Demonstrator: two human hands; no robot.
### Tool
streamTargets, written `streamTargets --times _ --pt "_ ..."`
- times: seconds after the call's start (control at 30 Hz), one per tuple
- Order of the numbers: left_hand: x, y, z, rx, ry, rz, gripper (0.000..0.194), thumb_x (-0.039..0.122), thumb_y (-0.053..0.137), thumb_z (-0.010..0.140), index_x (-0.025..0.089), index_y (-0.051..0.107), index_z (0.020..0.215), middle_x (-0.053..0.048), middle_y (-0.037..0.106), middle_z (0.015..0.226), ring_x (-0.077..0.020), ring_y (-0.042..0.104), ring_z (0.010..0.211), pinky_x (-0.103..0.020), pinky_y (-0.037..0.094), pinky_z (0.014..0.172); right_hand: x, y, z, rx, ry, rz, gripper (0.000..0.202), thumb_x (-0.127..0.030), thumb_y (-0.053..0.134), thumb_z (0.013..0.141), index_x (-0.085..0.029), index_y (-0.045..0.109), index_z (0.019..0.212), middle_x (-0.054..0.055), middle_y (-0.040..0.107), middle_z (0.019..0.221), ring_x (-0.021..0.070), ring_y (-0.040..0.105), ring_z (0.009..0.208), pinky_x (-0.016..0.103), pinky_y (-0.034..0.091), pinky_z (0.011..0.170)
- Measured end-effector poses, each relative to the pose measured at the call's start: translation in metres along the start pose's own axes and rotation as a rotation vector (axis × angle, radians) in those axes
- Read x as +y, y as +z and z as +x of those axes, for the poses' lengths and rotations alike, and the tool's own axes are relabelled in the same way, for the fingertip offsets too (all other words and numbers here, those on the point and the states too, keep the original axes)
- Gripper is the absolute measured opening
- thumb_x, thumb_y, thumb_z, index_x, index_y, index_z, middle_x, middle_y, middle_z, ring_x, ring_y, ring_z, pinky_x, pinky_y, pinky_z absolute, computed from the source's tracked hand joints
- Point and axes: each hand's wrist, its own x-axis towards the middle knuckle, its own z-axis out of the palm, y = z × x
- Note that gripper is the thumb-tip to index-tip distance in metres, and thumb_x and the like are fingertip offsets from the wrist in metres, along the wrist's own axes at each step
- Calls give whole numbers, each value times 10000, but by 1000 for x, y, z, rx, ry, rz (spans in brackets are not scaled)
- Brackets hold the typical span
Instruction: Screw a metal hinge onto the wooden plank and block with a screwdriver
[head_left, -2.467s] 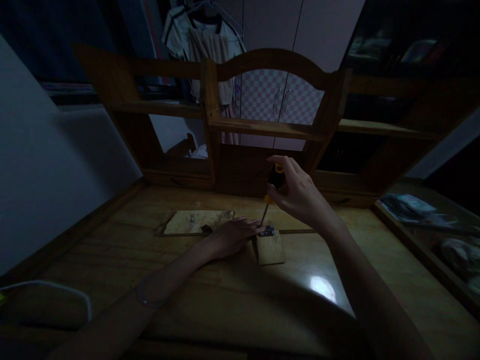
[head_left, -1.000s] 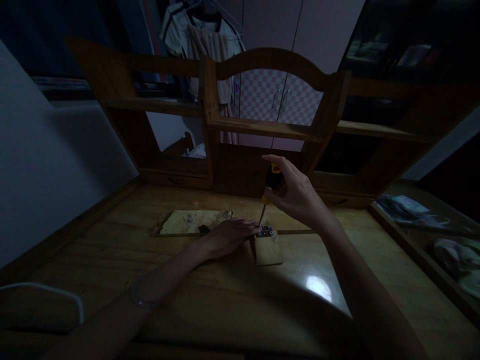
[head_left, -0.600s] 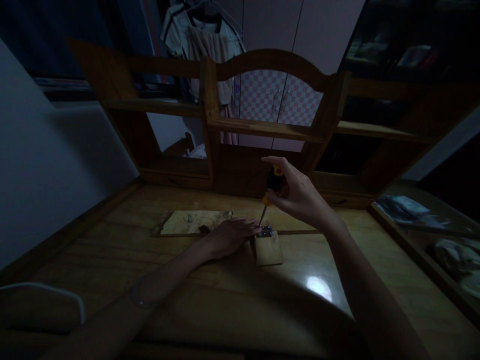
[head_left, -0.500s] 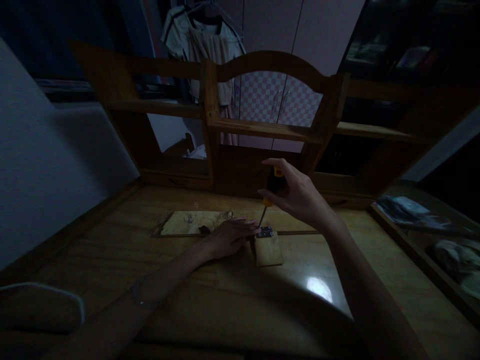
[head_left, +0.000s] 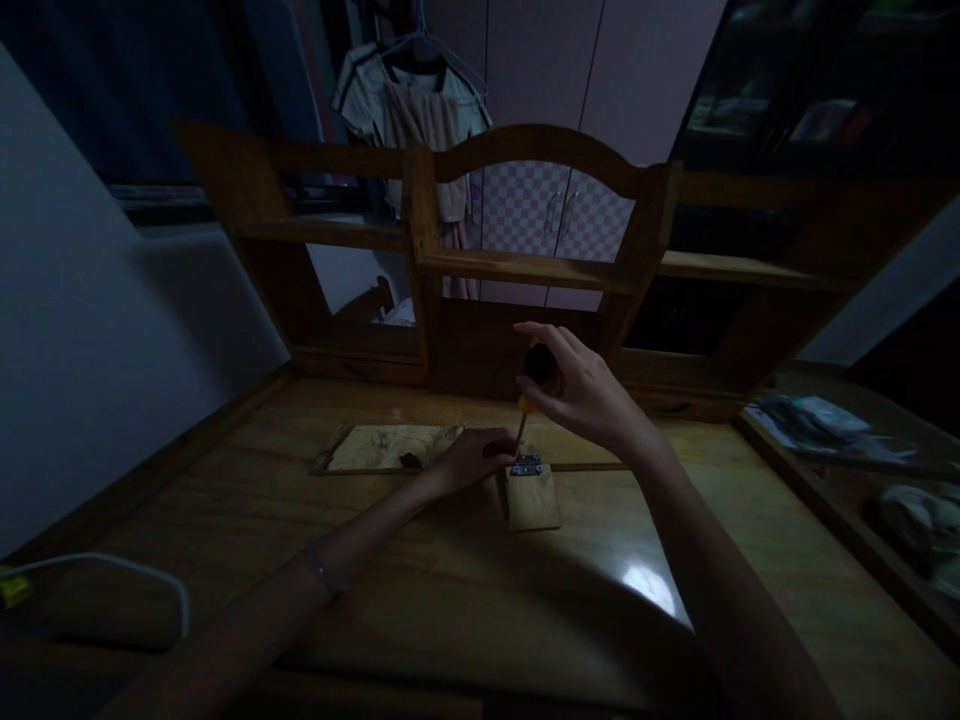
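A screwdriver (head_left: 538, 366) with a black and yellow handle is gripped in my right hand (head_left: 581, 385), its shaft slanting down to a small metal hinge (head_left: 526, 465). The hinge lies at the far edge of a small wooden block (head_left: 533, 500) on the wooden desktop (head_left: 420, 590). My left hand (head_left: 474, 458) is beside the hinge, its fingertips closed together near the screwdriver's tip. Whatever is between those fingertips is too small and dark to make out.
A pale worn patch (head_left: 386, 447) lies left of the hinge. Behind the desktop rises a wooden shelf unit (head_left: 525, 265). A white cable (head_left: 142, 567) runs at the lower left. Bags and cloth (head_left: 911, 510) lie at the right.
The fingers of my left hand have gone from lying flat to bent together near the screwdriver's tip. My right hand and the screwdriver have shifted slightly left. The camera view has moved a little.
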Motion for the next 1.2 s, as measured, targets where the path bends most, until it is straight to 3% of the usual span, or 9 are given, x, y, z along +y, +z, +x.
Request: streamTargets --times 0.1,0.3,0.53,0.77,0.93,1.1,1.2 --pt "0 2 1 34 -45 -40 210 247 687 837 190 714 1037 -43 761 1020 -190 718 946 -300 543 876 4 4 1 54 5 -10 460 -313 615 897 -268 499 1340 75 584 1149 214 598 913 377 497 821" --pt "-1 2 -2 60 -22 7 200 263 687 849 203 710 1039 -23 756 984 -185 708 926 -303 538 879 2 3 0 31 31 6 508 -202 544 877 -254 456 1375 87 540 1183 173 581 821 364 495 815" --pt "-2 9 -4 143 -8 115 156 255 687 854 198 712 996 -31 730 982 -189 690 917 -296 536 855 2 5 0 59 48 -50 469 -324 564 918 -244 452 1366 100 569 1215 253 601 1050 424 492 918" --pt "5 11 -10 153 -3 230 150 225 642 880 220 711 1013 -21 740 1016 -191 687 944 -309 525 888 3 6 -1 66 -4 30 581 -213 529 873 -202 343 1423 149 546 1309 256 586 1081 430 465 949" --pt "10 13 -10 174 -48 158 144 205 647 862 221 711 990 -12 754 1004 -189 701 923 -308 530 892 -3 4 -1 48 2 29 516 -213 546 859 -203 409 1358 123 573 1219 233 591 982 390 475 886" --pt "9 16 -6 201 -106 85 116 176 680 814 207 711 921 -12 761 937 -198 711 912 -313 533 880 -2 7 2 77 18 26 465 -347 612 901 -225 465 1325 86 600 1119 220 597 935 367 481 847" --pt "8 17 -5 215 -136 58 127 158 681 803 209 710 915 -12 761 939 -199 709 912 -317 534 881 -4 4 2 54 20 36 499 -268 590 904 -242 452 1383 79 595 1120 210 594 935 359 484 850"
